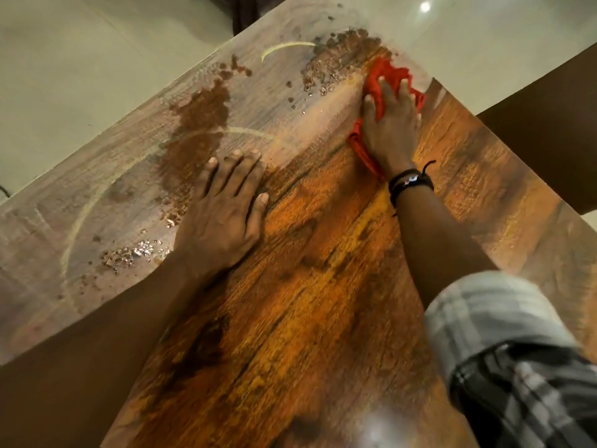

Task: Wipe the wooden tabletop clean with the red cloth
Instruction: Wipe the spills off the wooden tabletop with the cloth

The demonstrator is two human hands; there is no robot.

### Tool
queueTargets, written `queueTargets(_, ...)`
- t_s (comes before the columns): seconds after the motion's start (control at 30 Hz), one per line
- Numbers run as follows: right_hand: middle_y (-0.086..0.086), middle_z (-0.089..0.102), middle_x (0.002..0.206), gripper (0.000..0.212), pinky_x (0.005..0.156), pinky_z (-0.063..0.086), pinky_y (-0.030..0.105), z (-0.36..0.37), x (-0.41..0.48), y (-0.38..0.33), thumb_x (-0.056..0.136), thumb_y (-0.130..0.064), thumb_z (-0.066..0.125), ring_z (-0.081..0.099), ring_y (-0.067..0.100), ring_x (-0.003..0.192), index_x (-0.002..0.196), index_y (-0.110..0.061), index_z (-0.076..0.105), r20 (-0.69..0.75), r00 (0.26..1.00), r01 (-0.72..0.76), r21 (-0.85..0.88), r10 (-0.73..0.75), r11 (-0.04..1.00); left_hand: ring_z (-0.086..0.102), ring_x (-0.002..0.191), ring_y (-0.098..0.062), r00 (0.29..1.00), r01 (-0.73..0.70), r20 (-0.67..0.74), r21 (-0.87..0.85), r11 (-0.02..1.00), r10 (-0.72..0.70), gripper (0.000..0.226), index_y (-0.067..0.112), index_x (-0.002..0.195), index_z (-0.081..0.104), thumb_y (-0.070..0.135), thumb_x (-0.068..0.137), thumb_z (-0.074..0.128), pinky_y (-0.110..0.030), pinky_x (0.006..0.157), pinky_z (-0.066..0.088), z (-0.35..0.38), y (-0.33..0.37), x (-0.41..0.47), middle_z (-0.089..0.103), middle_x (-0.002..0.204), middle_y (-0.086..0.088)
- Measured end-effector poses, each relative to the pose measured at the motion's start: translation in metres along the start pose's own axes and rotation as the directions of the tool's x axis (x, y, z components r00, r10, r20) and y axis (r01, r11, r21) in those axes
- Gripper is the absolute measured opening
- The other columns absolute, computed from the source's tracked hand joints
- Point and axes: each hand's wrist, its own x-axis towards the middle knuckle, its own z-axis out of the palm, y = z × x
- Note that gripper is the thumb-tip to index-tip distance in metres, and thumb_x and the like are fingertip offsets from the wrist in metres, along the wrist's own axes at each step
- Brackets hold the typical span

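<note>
In the head view, the right grip (392,124) is pressing down on the red cloth (386,71) with its fingers stretched out and spread, palm down. It is not curling round the cloth but is bearing on it from above. The cloth is lying bunched directly under this grip at the far right part of the counter (323,286), close to its far edge. Red folds are showing beyond the fingertips, between thumb and forefinger, and beside the wrist. Black wristbands (408,184) are circling that wrist, and a checked sleeve (504,334) is showing nearer the camera.

The left grip (223,208) is lying flat on the counter with straight fingers, holding nothing, well apart from the cloth. Brown wet smears (200,108) are sitting just beyond its fingertips, and more brown spatter (336,56) is lying just left of the cloth. A pale curved mark (287,45) is showing on the dull greyish part of the wood, and shiny droplets (142,250) are glinting near the left wrist. A pale floor (64,59) is lying beyond the counter.
</note>
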Motion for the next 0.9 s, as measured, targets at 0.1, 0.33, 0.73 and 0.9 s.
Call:
queueTargets(0.1,0.008,0.012,0.166,0.058,0.122,0.006,0.057,-0.009,0.051,0.011,0.103,-0.054,0.028,0.014,0.03,0.152,0.156,-0.03,0.027,-0.017,0.998,-0.064,-0.013,0.064,0.998,0.016,0.151,-0.022,1.0,0.0,-0.005,0.001,1.0,0.0,0.056,0.013,0.153,0.029,0.04,0.105,0.024,-0.045,0.123,0.007,0.003,-0.001,0.002,0.029,0.16,-0.006)
queueTargets(0.33,0.011,0.019,0.164,0.056,0.122,0.015,0.054,-0.034,0.074,0.057,0.103,-0.047,0.031,0.021,0.032,0.15,0.154,-0.027,0.031,-0.055,0.981,-0.188,-0.025,0.187,0.982,0.016,0.151,-0.02,0.999,-0.006,-0.034,-0.008,1.0,0.006,0.056,0.014,0.153,0.03,0.04,0.104,0.024,-0.045,0.123,0.007,0.003,-0.001,-0.003,0.03,0.16,-0.005)
queueTargets(0.73,0.012,0.026,0.161,0.053,0.119,0.022,0.053,-0.04,0.058,0.06,0.103,-0.043,0.03,0.026,0.035,0.146,0.153,-0.023,0.03,-0.135,0.962,-0.245,-0.063,0.235,0.967,0.017,0.151,-0.024,1.0,0.005,-0.028,0.071,0.997,-0.003,0.057,0.013,0.153,0.03,0.04,0.104,0.018,-0.047,0.123,0.009,0.004,0.001,-0.001,0.029,0.16,-0.006)
queueTargets(0.9,0.008,0.026,0.161,0.053,0.118,0.025,0.052,-0.014,0.092,-0.015,0.104,-0.043,0.03,0.028,0.03,0.146,0.154,-0.027,0.029,-0.056,0.998,-0.037,-0.067,0.033,0.997,0.019,0.15,-0.024,1.0,-0.002,-0.029,0.078,0.997,0.005,0.056,0.012,0.152,0.032,0.04,0.104,0.021,-0.047,0.123,0.01,0.005,0.0,-0.001,0.032,0.159,-0.006)
